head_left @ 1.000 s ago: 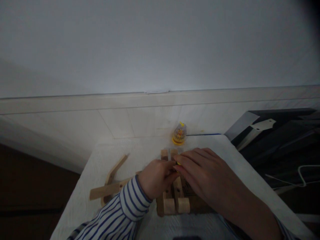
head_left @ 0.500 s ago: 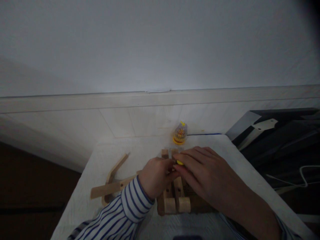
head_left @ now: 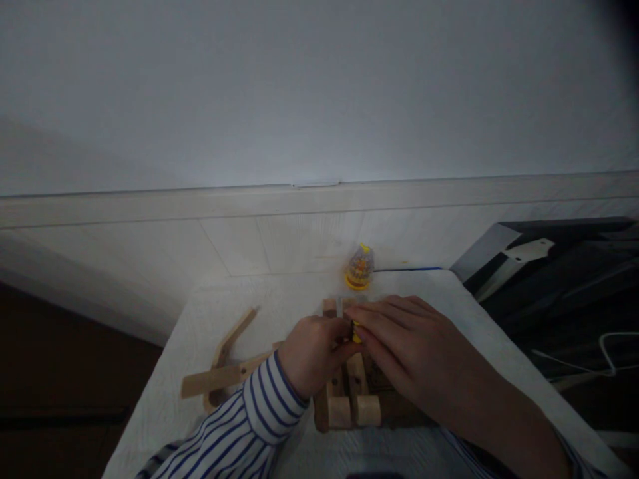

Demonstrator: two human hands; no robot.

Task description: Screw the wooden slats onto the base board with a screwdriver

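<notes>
Above some wooden parts, the fingertips of both my hands come together around a small yellow piece (head_left: 357, 332) with a dark end. My right hand (head_left: 417, 352) is closed, with thumb and fingers pinching its yellow part. From the other side, my left hand (head_left: 314, 349) is pinched at the dark end; what exactly its fingers grip is too small to make out. Below lie two light wooden bars with rounded blocks (head_left: 368, 410) at their near ends, side by side on a darker wooden board (head_left: 399, 418). My right hand covers part of that board.
Left of my hands, several joined wooden strips (head_left: 214, 381) lie on the white-covered table (head_left: 154, 412). A clear container with a yellow base (head_left: 358, 271) stands at the back by the wall. Dark items and a white bracket (head_left: 529, 250) are beyond the right edge.
The yellow piece has turned between my fingertips and more of it shows, slightly lower. My right fingers have shifted a little; the wooden parts have stayed put.
</notes>
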